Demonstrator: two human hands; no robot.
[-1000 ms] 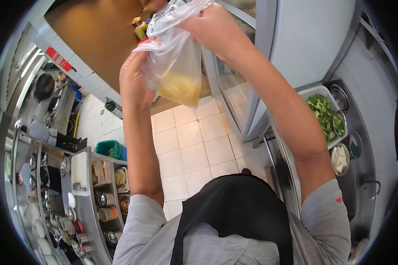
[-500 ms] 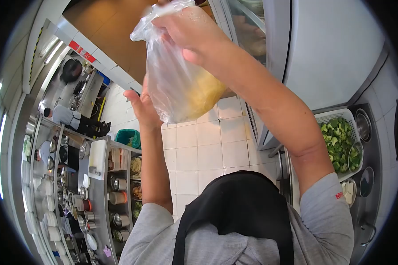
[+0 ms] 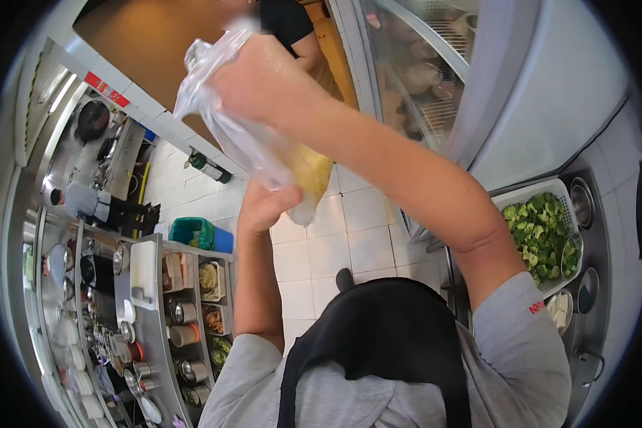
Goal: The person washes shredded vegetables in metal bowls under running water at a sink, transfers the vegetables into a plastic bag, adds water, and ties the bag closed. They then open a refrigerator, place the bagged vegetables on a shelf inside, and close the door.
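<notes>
A clear plastic bag with soft yellow food in its lower end hangs at a tilt in front of me. My right hand is closed round the bag's gathered top, and loose plastic sticks out past the fist. Lower down, my left hand grips the bag's bottom end, its thumb across the plastic and the other fingers mostly hidden. What exactly the yellow food is, I cannot make out.
A refrigerator stands ahead right, wire racks visible. Broccoli fills a white basket on my right. Left are metal shelves with pots, a lined bin, a fire extinguisher and a co-worker. Another person stands ahead.
The bag has shifted left and tilted more. My left hand, with its thumb spread beside the bag before, now grips its lower end. A person in black has come into view ahead.
</notes>
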